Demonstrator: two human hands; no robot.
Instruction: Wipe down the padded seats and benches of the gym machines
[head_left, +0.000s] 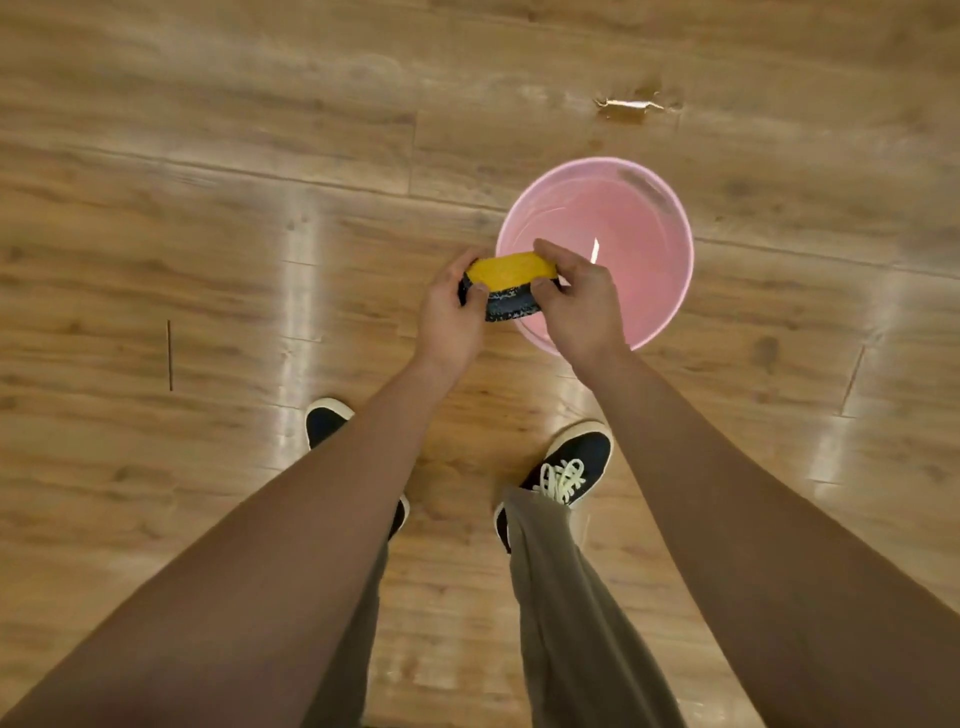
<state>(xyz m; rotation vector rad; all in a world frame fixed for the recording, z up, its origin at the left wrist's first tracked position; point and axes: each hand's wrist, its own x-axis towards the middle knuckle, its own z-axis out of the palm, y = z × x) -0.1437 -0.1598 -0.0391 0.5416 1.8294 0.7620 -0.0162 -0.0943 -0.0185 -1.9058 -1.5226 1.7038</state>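
Head view, looking straight down at a person standing on a wood-plank floor. Both bare forearms reach forward and meet at a sponge, yellow on its upper face, dark and speckled on the scouring side that faces the camera. Left hand: fingers curled over the sponge's left end, thumb lying across the dark face, gripping it. Right hand: fingers curled over the right end, thumb tucked under against the dark side, also gripping. The sponge is bowed between the two hands, its yellow face arching upward (it looks squeezed lengthwise). It is held in the air, above the near-left part of the rim of a pink plastic bucket, partly over the bucket's mouth and partly over the floor beside it. The bucket stands upright on the floor, ahead of the person and to the right of centre; its inside is pale pink with a small bright glint near the middle, and I cannot tell whether it holds water. Beyond the bucket a scuffed, lifted patch shows in the floor surface, well apart from the rim. Below the arms: olive-khaki trousers and two dark shoes with pale soles, the left shoe mostly hidden by the left forearm, the right shoe showing white laces and pointing toward the bucket. Overhead light reflects in long pale streaks on the planks.
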